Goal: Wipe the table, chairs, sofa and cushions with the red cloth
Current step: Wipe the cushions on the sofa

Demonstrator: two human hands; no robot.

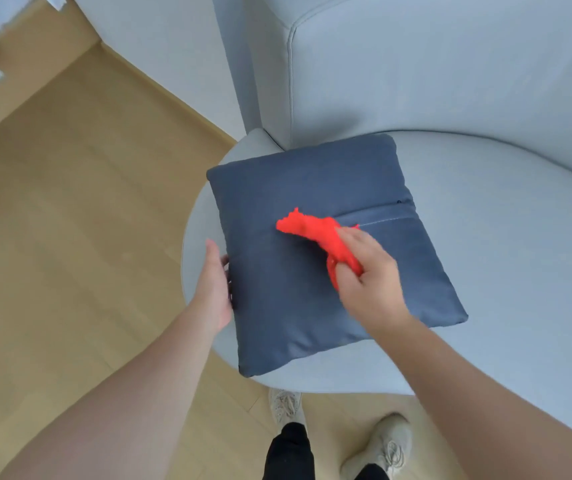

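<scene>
Forearms enter from the lower edge, both bare. Right hand (367, 268) is curled round a bunched red cloth (312, 230), whose loose end trails ahead and left of the knuckles and lies on the face of a dark blue cushion (277, 306). Left hand (215, 285) is spread, fingers largely straight, set against the cushion's side edge, left of the cloth; whether the fingertips tuck underneath cannot be told. Cushion lies flat on the seat of a pale grey sofa (502, 237), zip seam uppermost, running off to the right of the right hand. Wooden floor (70, 237) lies left of the left hand. Assessment: the cushion-wiping step is in hand. Next move likely calls for strokes carried out to the unwiped corners, the left hand bracing the cushion against sliding, then turning it over for the other face.
</scene>
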